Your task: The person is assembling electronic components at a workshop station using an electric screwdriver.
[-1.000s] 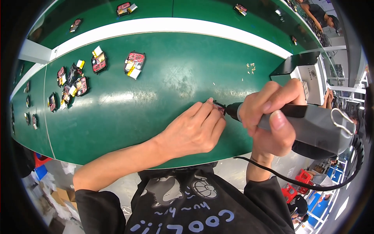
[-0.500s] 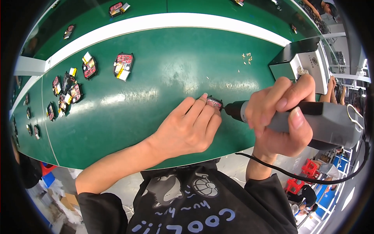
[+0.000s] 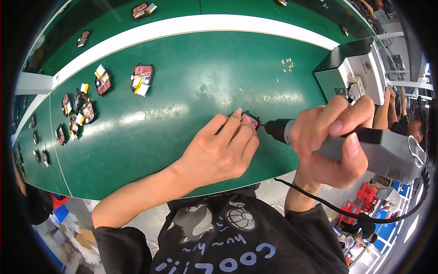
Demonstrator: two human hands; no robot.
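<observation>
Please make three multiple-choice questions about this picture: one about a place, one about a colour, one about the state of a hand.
1. Where is the box-shaped machine?
A. far right of the table
B. near left corner
C. under the table

2. What colour is the table top?
A. grey
B. green
C. brown

3. What is the right hand doing?
A. lying flat and empty
B. pointing upward
C. gripping an electric screwdriver

Answers: 1 A, it stands at the table's right end. 2 B, the surface is green with a white stripe. 3 C, the fingers wrap the grey tool, its tip at the small module under the left hand.
</observation>
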